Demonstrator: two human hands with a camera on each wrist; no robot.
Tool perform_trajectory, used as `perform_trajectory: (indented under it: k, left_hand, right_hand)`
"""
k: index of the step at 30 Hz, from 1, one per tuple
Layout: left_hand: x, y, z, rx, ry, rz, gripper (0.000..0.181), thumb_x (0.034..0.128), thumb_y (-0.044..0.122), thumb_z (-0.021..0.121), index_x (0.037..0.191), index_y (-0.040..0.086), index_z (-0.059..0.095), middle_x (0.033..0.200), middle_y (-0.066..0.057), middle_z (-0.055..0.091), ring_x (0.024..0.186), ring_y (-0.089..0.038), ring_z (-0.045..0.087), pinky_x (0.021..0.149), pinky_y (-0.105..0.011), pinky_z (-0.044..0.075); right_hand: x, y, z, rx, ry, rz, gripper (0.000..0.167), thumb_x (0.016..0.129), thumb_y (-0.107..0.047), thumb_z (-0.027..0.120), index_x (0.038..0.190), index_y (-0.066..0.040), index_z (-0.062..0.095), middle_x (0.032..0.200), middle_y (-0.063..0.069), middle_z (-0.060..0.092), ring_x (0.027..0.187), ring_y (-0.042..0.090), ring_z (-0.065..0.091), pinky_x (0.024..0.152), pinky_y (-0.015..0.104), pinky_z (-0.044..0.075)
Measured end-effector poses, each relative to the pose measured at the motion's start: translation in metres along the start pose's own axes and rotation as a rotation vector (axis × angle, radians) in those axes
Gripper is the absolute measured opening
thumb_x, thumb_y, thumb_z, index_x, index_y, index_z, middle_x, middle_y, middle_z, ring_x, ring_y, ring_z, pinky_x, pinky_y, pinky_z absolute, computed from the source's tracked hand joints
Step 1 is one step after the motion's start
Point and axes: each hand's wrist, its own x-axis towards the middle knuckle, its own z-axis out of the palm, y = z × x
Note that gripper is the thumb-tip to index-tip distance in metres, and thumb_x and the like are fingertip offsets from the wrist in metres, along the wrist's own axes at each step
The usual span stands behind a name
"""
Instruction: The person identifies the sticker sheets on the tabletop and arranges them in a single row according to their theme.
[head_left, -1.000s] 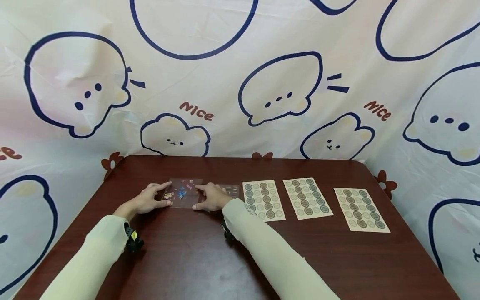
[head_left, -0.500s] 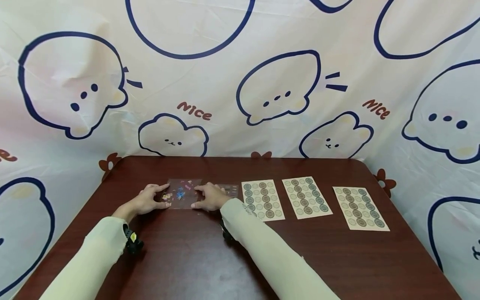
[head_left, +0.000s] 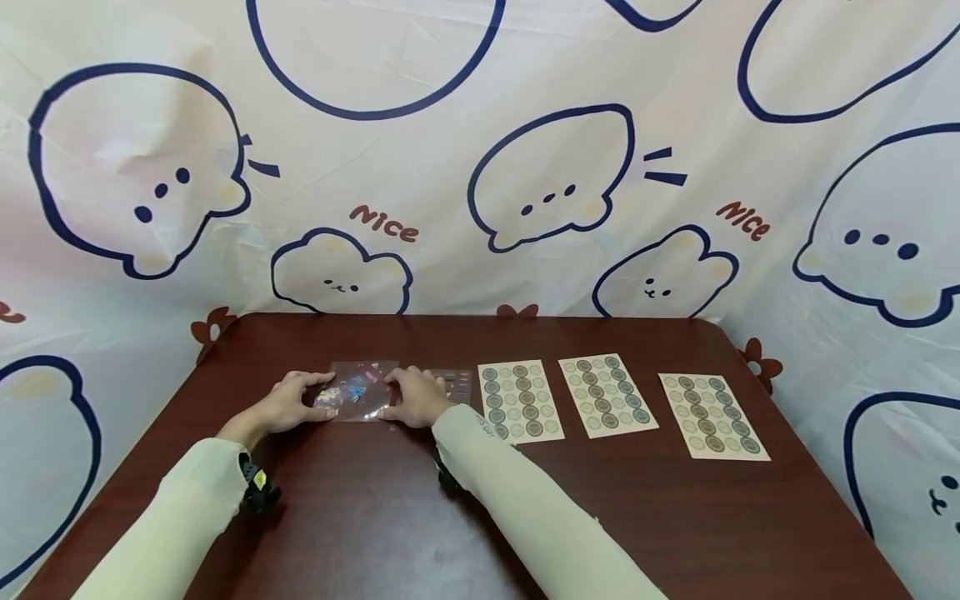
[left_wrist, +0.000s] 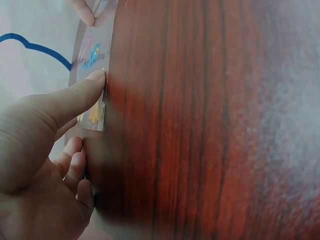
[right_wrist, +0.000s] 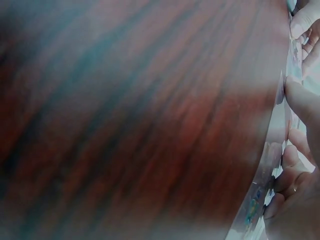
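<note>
A transparent sticker sheet (head_left: 363, 400) with small colourful pictures is at the left of the table, between both hands. My left hand (head_left: 283, 403) holds its left side, thumb at the near corner and index finger at the far part. In the left wrist view the thumb lies over the near edge of the sheet (left_wrist: 95, 55). My right hand (head_left: 418, 397) holds the right side in the same way. Its other fingers are curled in the right wrist view. A second clear sheet (head_left: 457, 387) lies just right of it, partly hidden by the right hand.
Three cream sheets of round stickers lie in a row to the right: the nearest one (head_left: 521, 400), the middle one (head_left: 607, 395) and the far right one (head_left: 712, 415). The brown table (head_left: 360, 517) ends at a patterned cloth backdrop (head_left: 450, 167).
Both hands keep their places at the sheet's sides. The sheet now shows bright glints and looks slightly bent. The whole head view has drifted a little.
</note>
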Motion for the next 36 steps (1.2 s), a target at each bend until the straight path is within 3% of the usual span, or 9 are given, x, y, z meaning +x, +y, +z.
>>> perform_trajectory:
  k: [6, 9, 13, 15, 19, 21, 30, 36]
  left_hand:
    - [0.0, 0.0, -0.001, 0.0, -0.004, 0.005, 0.076, 0.09, 0.031, 0.077, 0.149, -0.003, 0.044, 0.144, -0.037, 0.036, 0.124, -0.052, 0.037, 0.102, -0.069, 0.031]
    - [0.001, -0.001, 0.0, 0.028, 0.011, 0.048, 0.074, 0.089, 0.029, 0.078, 0.147, -0.005, 0.046, 0.137, -0.036, 0.047, 0.123, -0.051, 0.043, 0.101, -0.067, 0.036]
    - [0.002, -0.002, -0.001, 0.049, 0.025, 0.103, 0.071, 0.0885, 0.024, 0.079, 0.144, -0.008, 0.049, 0.122, -0.029, 0.06, 0.107, -0.04, 0.055, 0.092, -0.055, 0.047]
    - [0.004, -0.002, -0.002, 0.039, 0.017, 0.107, 0.071, 0.0891, 0.024, 0.078, 0.145, -0.008, 0.048, 0.118, -0.026, 0.061, 0.1, -0.032, 0.054, 0.087, -0.047, 0.047]
    - [0.006, -0.002, -0.001, 0.032, 0.009, 0.112, 0.07, 0.0899, 0.023, 0.077, 0.145, -0.008, 0.048, 0.118, -0.025, 0.061, 0.096, -0.029, 0.053, 0.084, -0.043, 0.046]
    - [0.006, -0.002, 0.001, 0.033, 0.009, 0.111, 0.07, 0.0894, 0.022, 0.078, 0.145, -0.009, 0.047, 0.119, -0.026, 0.061, 0.097, -0.03, 0.054, 0.085, -0.044, 0.047]
    - [0.006, 0.004, 0.003, 0.036, 0.003, 0.081, 0.072, 0.0882, 0.02, 0.079, 0.144, -0.012, 0.046, 0.114, -0.024, 0.061, 0.09, -0.027, 0.052, 0.077, -0.038, 0.046]
    - [0.007, 0.006, 0.002, 0.015, 0.017, 0.054, 0.073, 0.0876, 0.015, 0.079, 0.145, -0.012, 0.044, 0.105, -0.018, 0.058, 0.078, -0.019, 0.05, 0.065, -0.03, 0.043]
  right_hand:
    - [-0.005, -0.003, -0.004, -0.017, 0.01, -0.007, 0.056, 0.089, -0.047, 0.075, 0.139, -0.027, 0.057, 0.136, -0.002, 0.059, 0.11, 0.016, 0.052, 0.091, 0.032, 0.034]
    - [-0.007, -0.007, -0.006, -0.033, 0.012, 0.007, 0.055, 0.089, -0.048, 0.075, 0.137, -0.026, 0.059, 0.136, -0.002, 0.06, 0.109, 0.017, 0.053, 0.089, 0.032, 0.035]
    - [-0.001, -0.015, -0.006, -0.077, -0.011, 0.059, 0.056, 0.089, -0.049, 0.075, 0.138, -0.029, 0.058, 0.138, -0.006, 0.059, 0.113, 0.017, 0.055, 0.094, 0.032, 0.039]
    - [0.003, -0.017, -0.006, -0.085, -0.016, 0.083, 0.056, 0.088, -0.048, 0.076, 0.138, -0.03, 0.058, 0.139, -0.008, 0.059, 0.119, 0.017, 0.057, 0.099, 0.034, 0.041]
    - [0.004, -0.02, -0.008, -0.059, -0.007, 0.092, 0.053, 0.087, -0.043, 0.079, 0.134, -0.027, 0.062, 0.136, -0.009, 0.064, 0.125, 0.015, 0.061, 0.104, 0.037, 0.046]
    - [0.002, -0.021, -0.008, -0.05, 0.002, 0.087, 0.051, 0.086, -0.04, 0.08, 0.133, -0.028, 0.065, 0.134, -0.01, 0.067, 0.124, 0.012, 0.062, 0.1, 0.036, 0.047]
    - [-0.002, -0.019, -0.007, -0.036, 0.02, 0.069, 0.047, 0.088, -0.033, 0.08, 0.133, -0.027, 0.067, 0.113, -0.01, 0.073, 0.107, 0.008, 0.067, 0.09, 0.03, 0.051]
    - [0.0, -0.022, -0.008, 0.058, 0.055, 0.07, 0.045, 0.087, -0.026, 0.081, 0.13, -0.022, 0.069, 0.109, -0.009, 0.074, 0.106, 0.01, 0.067, 0.101, 0.033, 0.047]
